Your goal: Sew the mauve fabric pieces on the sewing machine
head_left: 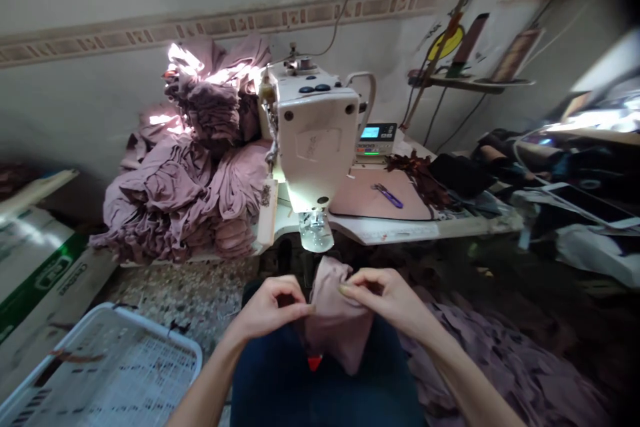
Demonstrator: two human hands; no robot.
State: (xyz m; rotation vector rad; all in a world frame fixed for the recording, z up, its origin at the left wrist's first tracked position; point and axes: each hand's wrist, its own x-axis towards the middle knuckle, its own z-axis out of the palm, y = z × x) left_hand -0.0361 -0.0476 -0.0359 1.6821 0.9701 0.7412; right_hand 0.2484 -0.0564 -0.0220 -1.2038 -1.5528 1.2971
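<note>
Between my two hands, over my lap, hangs a mauve piece of fabric (340,320). My left hand (273,307) pinches its left edge between thumb and fingers. Higher up on the right side, my right hand (383,293) grips the cloth with thumb and forefinger. The top of the fabric lies just below the sewing machine (315,147), whose clear guard (316,233) is directly ahead. A small red item (314,363) shows under the lower left of the cloth; I cannot make out what it is.
Stacks of mauve fabric (160,193) fill the table's left side. Purple thread snips (387,195) lie on a pinkish pad (350,197), near a lit control panel (375,137). A white plastic basket (193,347) stands lower left. More mauve cloth (500,360) is heaped lower right.
</note>
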